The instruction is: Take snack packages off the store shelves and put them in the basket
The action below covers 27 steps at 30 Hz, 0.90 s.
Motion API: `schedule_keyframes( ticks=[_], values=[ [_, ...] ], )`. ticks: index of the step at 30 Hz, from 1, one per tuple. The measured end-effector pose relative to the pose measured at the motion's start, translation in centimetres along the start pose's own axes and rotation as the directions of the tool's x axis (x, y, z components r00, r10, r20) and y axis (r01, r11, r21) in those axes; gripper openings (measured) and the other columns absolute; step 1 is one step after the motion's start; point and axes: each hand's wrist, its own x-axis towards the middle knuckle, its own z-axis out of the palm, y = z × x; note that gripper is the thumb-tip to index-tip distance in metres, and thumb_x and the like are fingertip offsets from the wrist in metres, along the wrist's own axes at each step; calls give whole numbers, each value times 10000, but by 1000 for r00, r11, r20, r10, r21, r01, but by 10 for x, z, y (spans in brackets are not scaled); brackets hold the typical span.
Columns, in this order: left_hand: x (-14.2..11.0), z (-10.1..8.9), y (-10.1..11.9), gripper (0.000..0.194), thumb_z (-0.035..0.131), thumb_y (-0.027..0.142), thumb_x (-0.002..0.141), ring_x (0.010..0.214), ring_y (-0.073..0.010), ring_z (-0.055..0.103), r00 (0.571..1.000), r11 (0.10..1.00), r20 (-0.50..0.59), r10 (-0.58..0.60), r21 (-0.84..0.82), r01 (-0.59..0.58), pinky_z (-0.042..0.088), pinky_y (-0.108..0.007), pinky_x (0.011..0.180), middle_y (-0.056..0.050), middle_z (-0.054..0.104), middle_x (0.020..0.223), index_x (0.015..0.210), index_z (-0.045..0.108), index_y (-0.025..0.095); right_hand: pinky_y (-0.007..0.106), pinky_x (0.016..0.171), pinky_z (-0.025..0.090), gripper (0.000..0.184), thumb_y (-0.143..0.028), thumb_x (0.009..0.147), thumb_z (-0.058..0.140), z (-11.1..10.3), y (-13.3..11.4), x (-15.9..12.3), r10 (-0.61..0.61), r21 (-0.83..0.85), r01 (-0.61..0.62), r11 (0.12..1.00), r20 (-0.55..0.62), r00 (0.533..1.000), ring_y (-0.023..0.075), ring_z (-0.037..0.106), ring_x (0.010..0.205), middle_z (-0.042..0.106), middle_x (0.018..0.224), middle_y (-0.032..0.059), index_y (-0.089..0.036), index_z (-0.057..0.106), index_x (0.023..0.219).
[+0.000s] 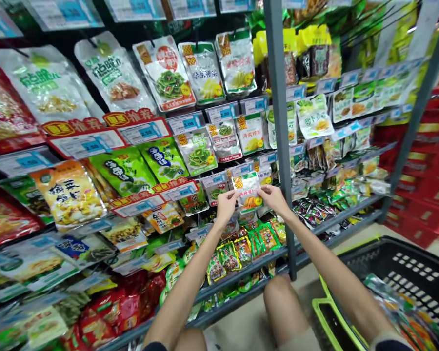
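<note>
Both my arms reach out toward a shop shelf hung with snack packets. My left hand (226, 204) pinches the left edge of a small white and clear snack packet (247, 190) with red print and orange food showing. My right hand (274, 197) pinches the packet's right edge. The packet is held up in front of the hanging rows, just left of a grey upright post (282, 146).
Several rows of hanging pickled-vegetable packets (168, 78) with price tags (223, 113) fill the rack. Small green packets (241, 248) lie on the lower shelf. A black shopping basket (406, 273) with a green rim holds packets at the lower right. My knees are below. Red boxes (431, 146) stand at the far right.
</note>
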Motion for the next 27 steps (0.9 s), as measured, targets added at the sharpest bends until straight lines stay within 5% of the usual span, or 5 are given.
schedule_keyframes(
  ticks=[7,9,17,22,27],
  values=[
    [-102,-4,-1,510,817,606,848,703,-212,711,937,972,257,-236,54,229,620,-340,701,-88,799,847,995,889,123,288,694,515,442,-597,907,770,-53,23,-80,101,30,-122,992,387,916,200,671,765,749,848,49,-159,763,960],
    [-110,-7,-7,515,812,610,854,733,-236,744,921,961,273,-277,82,264,618,-336,698,-105,805,844,1010,887,125,284,690,515,454,-607,923,759,-61,25,-92,136,1,-150,989,424,896,200,672,771,753,855,49,-157,782,983],
    [-10,2,14,404,838,442,821,684,-187,693,994,994,4,-109,20,109,580,-325,719,-107,815,888,1030,873,97,381,872,584,505,-617,868,716,-19,-5,1,-84,-52,88,995,76,994,305,748,927,821,995,101,-144,842,988],
    [9,8,19,358,815,401,869,848,-207,702,984,999,-177,36,42,-29,546,-316,833,-91,836,1020,1097,871,131,414,934,599,563,-650,873,673,-1,-9,31,-142,-57,142,988,2,990,329,762,996,828,1025,109,-136,847,1021],
    [25,12,9,311,763,305,911,677,-156,636,965,998,-256,-59,6,63,517,-289,727,-97,832,941,1116,856,90,421,915,599,553,-676,862,682,4,-8,42,-144,-102,143,985,-5,990,345,766,966,827,962,89,-151,843,932]
  ],
)
